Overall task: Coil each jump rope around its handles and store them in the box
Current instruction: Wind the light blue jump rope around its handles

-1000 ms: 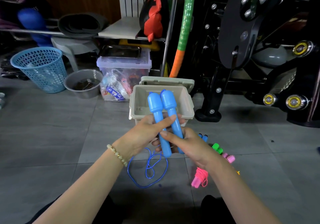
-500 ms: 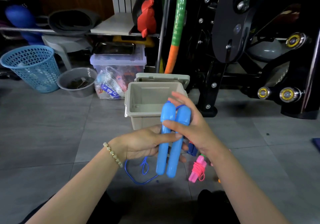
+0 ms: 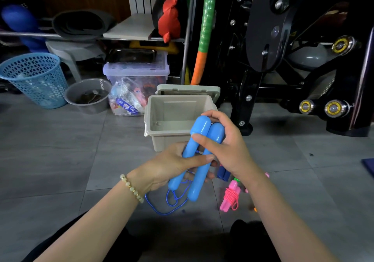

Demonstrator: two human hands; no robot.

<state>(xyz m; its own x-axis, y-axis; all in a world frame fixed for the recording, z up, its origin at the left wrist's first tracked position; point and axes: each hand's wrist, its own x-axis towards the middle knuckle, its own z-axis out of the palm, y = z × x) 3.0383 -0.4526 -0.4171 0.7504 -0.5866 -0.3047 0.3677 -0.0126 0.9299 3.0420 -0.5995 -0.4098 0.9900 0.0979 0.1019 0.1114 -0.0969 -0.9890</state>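
Observation:
Two light-blue jump-rope handles [image 3: 199,156] are held side by side in front of the beige box [image 3: 162,120]. My left hand [image 3: 172,164] grips their middle, thumb laid across the front. My right hand [image 3: 224,144] is curled round their upper ends, thumb on the front. The thin blue rope [image 3: 168,203] hangs from the handles and loops on the floor below. A pink jump rope [image 3: 230,198], coiled on its handles, lies on the floor to the right. Dark blue handles [image 3: 222,173] show just beneath my right wrist.
The box's lid [image 3: 188,89] leans behind it. A black gym machine [image 3: 283,59] fills the right. At left stand a blue mesh basket [image 3: 36,79], a grey bowl [image 3: 87,96] and a clear storage bin [image 3: 135,73]. Grey floor tiles [image 3: 60,150] spread around.
My right hand moved from the lower part of the handles up to their top ends. The handles dropped lower and tilted, and less blue rope lies on the floor.

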